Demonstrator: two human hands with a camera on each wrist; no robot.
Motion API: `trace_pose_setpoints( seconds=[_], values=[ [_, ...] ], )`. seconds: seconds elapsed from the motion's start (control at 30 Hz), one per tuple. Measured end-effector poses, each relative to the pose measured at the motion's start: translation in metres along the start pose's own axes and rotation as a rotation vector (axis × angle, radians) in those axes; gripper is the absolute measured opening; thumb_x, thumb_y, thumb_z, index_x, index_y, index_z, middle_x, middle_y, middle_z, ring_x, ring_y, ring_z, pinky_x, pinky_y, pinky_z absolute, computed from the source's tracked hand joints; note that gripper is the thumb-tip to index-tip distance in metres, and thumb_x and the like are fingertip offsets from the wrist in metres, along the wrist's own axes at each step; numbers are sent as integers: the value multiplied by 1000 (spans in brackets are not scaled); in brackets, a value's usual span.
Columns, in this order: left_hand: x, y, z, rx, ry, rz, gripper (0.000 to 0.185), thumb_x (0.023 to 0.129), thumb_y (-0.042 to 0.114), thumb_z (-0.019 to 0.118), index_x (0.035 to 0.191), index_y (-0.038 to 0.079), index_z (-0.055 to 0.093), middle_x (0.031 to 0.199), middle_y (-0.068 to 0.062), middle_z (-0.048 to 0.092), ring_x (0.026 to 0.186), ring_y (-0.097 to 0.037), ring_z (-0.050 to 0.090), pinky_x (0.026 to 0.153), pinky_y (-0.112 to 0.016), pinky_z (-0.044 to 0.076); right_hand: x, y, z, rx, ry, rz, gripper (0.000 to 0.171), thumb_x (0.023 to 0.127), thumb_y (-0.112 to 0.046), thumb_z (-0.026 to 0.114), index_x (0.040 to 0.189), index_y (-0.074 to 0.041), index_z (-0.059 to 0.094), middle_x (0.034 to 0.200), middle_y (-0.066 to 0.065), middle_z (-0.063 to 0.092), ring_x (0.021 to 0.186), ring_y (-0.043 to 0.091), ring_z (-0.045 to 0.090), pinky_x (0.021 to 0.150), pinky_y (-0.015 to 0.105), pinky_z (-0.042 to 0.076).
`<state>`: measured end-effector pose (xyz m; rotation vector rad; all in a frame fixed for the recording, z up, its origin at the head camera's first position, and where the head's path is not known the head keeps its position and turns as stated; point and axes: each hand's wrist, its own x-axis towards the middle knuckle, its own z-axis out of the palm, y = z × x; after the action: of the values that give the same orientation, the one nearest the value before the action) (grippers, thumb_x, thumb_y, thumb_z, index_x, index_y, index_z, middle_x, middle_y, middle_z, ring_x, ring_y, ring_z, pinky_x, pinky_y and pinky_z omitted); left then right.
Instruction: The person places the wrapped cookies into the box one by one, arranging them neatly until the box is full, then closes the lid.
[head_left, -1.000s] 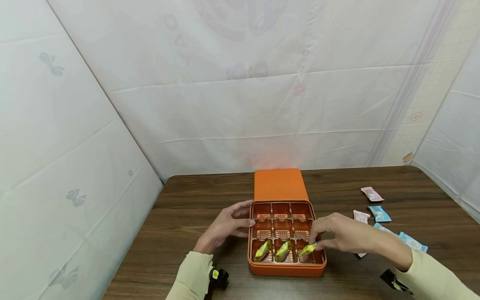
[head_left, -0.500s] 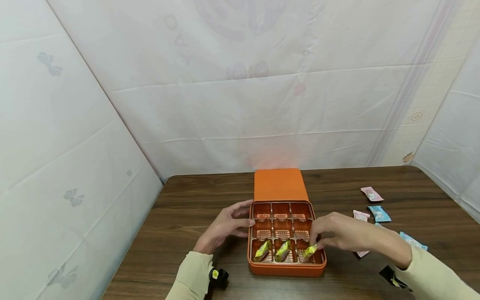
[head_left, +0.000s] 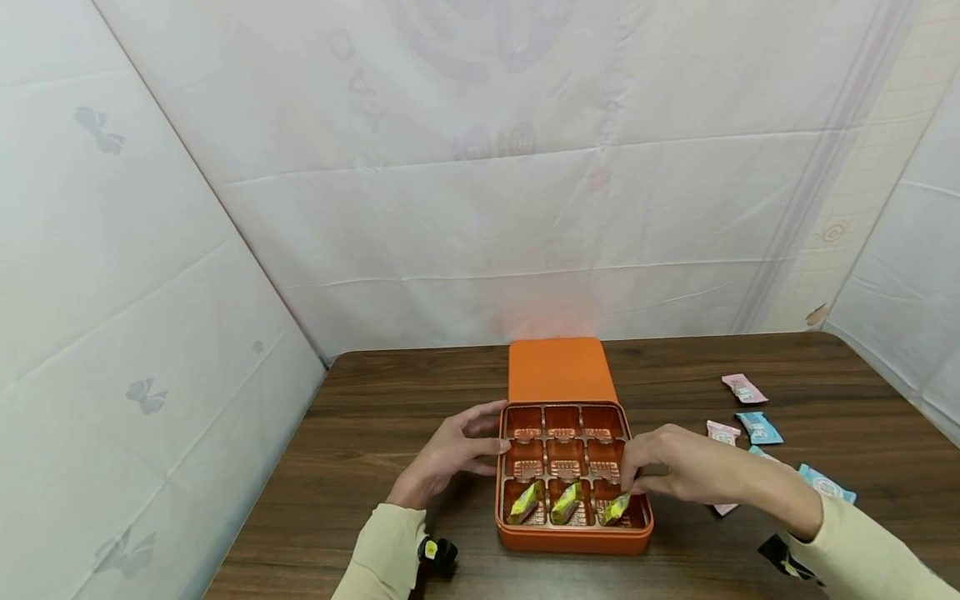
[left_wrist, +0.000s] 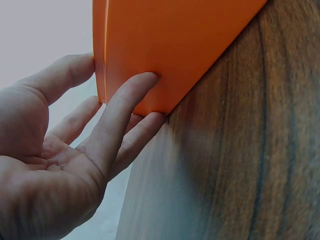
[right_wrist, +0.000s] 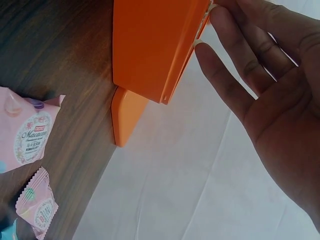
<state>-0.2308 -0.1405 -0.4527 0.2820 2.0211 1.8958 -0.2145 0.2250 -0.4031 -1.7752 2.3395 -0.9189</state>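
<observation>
An orange box [head_left: 572,537] with a tray of small square compartments sits on the dark wooden table [head_left: 375,417]. Three yellow-green wrapped candies lie in its front row: left [head_left: 527,502], middle [head_left: 567,502] and right [head_left: 617,508]. My right hand [head_left: 663,471] hovers over the box's right front corner, fingertips just above the right candy. In the right wrist view its fingers [right_wrist: 235,75] are straight over the box's rim [right_wrist: 150,45]. My left hand [head_left: 450,454] rests against the box's left wall, fingers [left_wrist: 120,115] straight on the orange side [left_wrist: 165,45].
The orange lid [head_left: 561,369] lies flat behind the box. Several pink and blue wrapped candies lie to the right, among them a pink one [head_left: 744,388], a blue one [head_left: 759,427] and another blue one [head_left: 825,483]. White sheets wall in the table on three sides.
My right hand has lowered the third yellow-green candy into the front right compartment and let it go. The left hand has stayed on the box's side.
</observation>
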Motion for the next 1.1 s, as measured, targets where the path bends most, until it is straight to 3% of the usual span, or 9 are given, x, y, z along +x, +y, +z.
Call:
trace_pose_setpoints(
  seconds=[0.57, 1.1],
  values=[
    [1, -1, 0, -4, 1, 3, 67, 97, 10, 80, 158, 12, 53, 149, -23, 57, 113, -34, 71, 82, -51, 64, -9, 0, -1, 4, 71, 26, 18, 98, -4, 77, 108, -19, 76, 104, -8, 73, 94, 5, 69, 76, 31, 62],
    [1, -1, 0, -3, -5, 5, 68, 97, 11, 80, 159, 12, 51, 150, -23, 56, 115, -35, 71, 83, -52, 64, -20, 3, -13, -60, 149, 84, 29, 93, -2, 81, 114, -21, 74, 108, -8, 72, 95, 10, 70, 75, 33, 61]
  ],
)
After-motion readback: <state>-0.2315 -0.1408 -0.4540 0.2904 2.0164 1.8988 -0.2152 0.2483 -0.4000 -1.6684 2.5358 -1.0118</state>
